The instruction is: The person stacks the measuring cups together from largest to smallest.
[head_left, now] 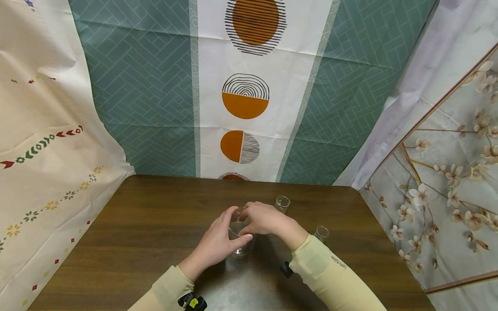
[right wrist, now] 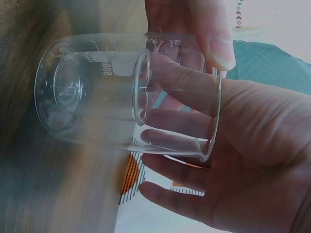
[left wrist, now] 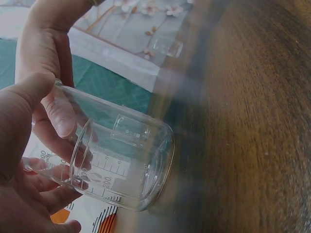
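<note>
Two hands (head_left: 215,242) (head_left: 264,219) surround a glass beaker (head_left: 242,249) (smaller beaker (right wrist: 109,92) nested inside).

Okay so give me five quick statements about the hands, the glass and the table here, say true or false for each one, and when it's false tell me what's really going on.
1. A smaller beaker is inside a larger beaker. True.
2. The left hand lies flat on the table. False: the left hand holds the larger beaker near its rim.
3. In the head view, two small glasses stand to the right of the beakers. True.
4. The right hand is down at the table's near edge. False: the right hand is at the larger beaker's mouth.
5. The tabletop is plain white. False: the tabletop is brown with a wood grain.
</note>
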The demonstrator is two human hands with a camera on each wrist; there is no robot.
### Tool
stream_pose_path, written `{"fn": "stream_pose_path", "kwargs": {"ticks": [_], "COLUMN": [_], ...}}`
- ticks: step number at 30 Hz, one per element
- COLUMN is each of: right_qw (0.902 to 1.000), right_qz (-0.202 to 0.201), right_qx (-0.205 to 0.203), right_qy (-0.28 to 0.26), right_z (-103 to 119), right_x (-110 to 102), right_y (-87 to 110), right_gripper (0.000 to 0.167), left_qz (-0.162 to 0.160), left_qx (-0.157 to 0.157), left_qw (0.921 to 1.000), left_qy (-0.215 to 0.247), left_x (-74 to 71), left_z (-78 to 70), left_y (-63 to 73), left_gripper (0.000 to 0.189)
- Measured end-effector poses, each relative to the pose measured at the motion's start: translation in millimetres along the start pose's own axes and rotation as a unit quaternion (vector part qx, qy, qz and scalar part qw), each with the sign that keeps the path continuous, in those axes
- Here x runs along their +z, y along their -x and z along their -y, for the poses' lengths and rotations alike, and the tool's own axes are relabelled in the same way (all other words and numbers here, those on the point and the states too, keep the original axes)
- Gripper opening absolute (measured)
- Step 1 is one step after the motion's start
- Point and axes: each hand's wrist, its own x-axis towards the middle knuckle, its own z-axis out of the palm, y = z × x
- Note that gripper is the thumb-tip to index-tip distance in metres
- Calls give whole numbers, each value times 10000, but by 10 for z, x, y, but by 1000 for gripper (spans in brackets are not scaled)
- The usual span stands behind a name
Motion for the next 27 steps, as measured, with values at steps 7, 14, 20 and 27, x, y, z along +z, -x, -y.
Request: {"fn": "stream_pose_path", "kwargs": {"ticks": [7,14,20,27], "right_qw": [9998,9991,9984,9968], "right_qz": [-156,-296,-421,-592], "right_qx": [-119,-288,-370,-429], "right_qy": [39,-35,-89,-320], "right_z": [-14,-42,-70,-105], "right_x": [5,-3,0,10], "right_y": [37,81,122,182], "right_gripper": [38,38,37,37], "left_qz": [-33,-12,-11,-19], "left_qx": [42,2,7,99], "left_qw": [10000,10000,10000,9999], "left_qy": [19,22,5,38], "left_x": [5,2,1,-1], "left_z": [1,-1,1,12], "left_y": [12,13,7,4], "left_gripper": [91,93,94,93]}}
